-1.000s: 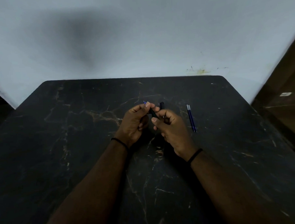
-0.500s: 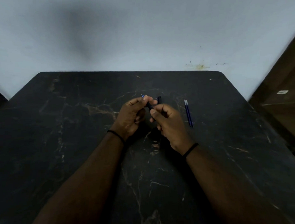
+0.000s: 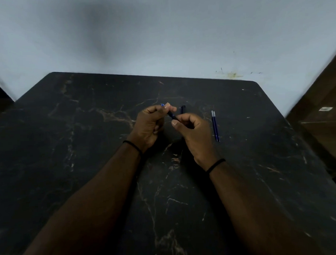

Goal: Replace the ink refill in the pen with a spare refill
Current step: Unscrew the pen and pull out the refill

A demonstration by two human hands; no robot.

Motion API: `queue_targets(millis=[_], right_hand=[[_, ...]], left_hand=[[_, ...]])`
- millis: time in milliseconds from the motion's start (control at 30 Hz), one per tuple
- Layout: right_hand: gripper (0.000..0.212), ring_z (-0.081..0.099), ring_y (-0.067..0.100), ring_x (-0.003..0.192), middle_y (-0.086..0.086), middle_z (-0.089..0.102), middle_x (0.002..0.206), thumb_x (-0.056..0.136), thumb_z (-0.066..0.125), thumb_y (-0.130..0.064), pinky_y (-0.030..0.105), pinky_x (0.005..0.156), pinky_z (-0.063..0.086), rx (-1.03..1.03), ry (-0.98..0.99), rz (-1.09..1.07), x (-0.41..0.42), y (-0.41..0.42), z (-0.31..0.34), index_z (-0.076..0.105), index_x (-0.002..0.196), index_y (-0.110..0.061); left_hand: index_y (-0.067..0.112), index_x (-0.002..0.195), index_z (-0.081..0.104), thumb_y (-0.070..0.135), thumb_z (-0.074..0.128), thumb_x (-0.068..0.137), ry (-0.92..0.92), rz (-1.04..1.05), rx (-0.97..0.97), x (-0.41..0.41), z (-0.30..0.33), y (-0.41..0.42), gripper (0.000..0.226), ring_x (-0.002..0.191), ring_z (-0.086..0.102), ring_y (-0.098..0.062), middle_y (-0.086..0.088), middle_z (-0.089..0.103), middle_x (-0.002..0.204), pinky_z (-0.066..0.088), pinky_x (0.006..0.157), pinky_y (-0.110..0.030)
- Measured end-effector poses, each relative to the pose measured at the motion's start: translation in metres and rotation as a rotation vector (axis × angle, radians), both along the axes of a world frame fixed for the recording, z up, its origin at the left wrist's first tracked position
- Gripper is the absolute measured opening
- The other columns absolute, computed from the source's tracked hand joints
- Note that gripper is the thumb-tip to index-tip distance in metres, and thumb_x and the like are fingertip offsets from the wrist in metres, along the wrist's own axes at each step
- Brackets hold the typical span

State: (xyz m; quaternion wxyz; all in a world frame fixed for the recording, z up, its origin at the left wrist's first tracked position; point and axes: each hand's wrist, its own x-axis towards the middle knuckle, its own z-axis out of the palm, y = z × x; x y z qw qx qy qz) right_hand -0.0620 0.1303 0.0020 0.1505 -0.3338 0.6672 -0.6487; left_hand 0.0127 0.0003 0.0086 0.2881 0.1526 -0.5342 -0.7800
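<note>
Both hands hold the dark pen (image 3: 171,115) above the tabletop (image 3: 68,151): the left hand (image 3: 149,126) pinches its blue-tipped end, the right hand (image 3: 194,134) grips its body. Two spare refills (image 3: 215,126) lie just right of the right hand.

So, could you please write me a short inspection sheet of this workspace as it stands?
Surface: dark marbled table with pale veins.
Job's things: pen held between both hands, its blue tip pointing up and left; two refills lie side by side on the table, right of the hands; a dark cap-like piece shows behind the right hand, and whether it is held cannot be told.
Clutter: nothing seen.
Grippers: left hand pinches the pen near the tip; right hand grips its lower end.
Cables: nothing seen.
Surroundings: pale wall with a yellowish stain; wooden furniture at right.
</note>
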Motion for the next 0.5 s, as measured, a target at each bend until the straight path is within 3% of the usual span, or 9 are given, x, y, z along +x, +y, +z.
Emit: queue_targets(millis=[167, 233, 300, 367, 500], right_hand=[[0.017, 0.063, -0.003, 0.081, -0.012, 0.068, 0.090, 0.087, 0.076, -0.020, 0.012, 0.072, 0.048, 0.023, 0.101, -0.043, 0.000, -0.002, 0.000, 0.066, 0.093, -0.032], [0.006, 0.066, 0.003, 0.085, -0.007, 0.072, 0.093, 0.096, 0.065, -0.029, 0.018, 0.073, 0.050, 0.073, 0.078, -0.022, 0.002, -0.003, 0.000, 0.070, 0.099, -0.028], [0.028, 0.068, 0.011, 0.084, 0.001, 0.074, 0.090, 0.102, 0.052, -0.035, 0.029, 0.073, 0.051, 0.152, 0.106, -0.034, 0.004, -0.003, -0.002, 0.074, 0.095, -0.019], [0.034, 0.067, 0.015, 0.084, 0.003, 0.073, 0.089, 0.104, 0.048, -0.035, 0.034, 0.074, 0.052, 0.189, 0.139, -0.031, 0.004, -0.003, -0.002, 0.073, 0.092, -0.017], [0.003, 0.064, 0.005, 0.083, -0.009, 0.068, 0.089, 0.095, 0.065, -0.027, 0.023, 0.073, 0.048, 0.128, 0.154, -0.036, 0.001, -0.003, -0.003, 0.068, 0.094, -0.026]], left_hand=[[0.005, 0.078, 0.063, 0.017, 0.063, 0.092, -0.022, 0.084, -0.027, 0.000, 0.001, 0.004, 0.019, 0.036, 0.030, -0.004, -0.005, 0.074, 0.092, 0.024, 0.033, -0.017], [0.002, 0.081, 0.061, 0.015, 0.060, 0.094, -0.015, 0.091, -0.016, 0.001, 0.005, 0.009, 0.019, 0.036, 0.030, -0.004, -0.007, 0.071, 0.092, 0.026, 0.033, -0.016], [-0.002, 0.084, 0.059, 0.011, 0.056, 0.096, 0.000, 0.100, 0.003, 0.002, 0.010, 0.014, 0.018, 0.035, 0.035, -0.002, -0.011, 0.067, 0.092, 0.030, 0.035, -0.014], [-0.002, 0.086, 0.060, 0.012, 0.054, 0.097, -0.032, 0.101, -0.030, 0.003, 0.013, 0.017, 0.019, 0.037, 0.033, -0.003, -0.011, 0.066, 0.091, 0.022, 0.037, -0.017], [0.002, 0.087, 0.063, 0.017, 0.054, 0.097, -0.095, 0.095, -0.070, 0.007, 0.014, 0.016, 0.020, 0.042, 0.027, -0.008, -0.006, 0.067, 0.092, 0.013, 0.044, -0.028]])
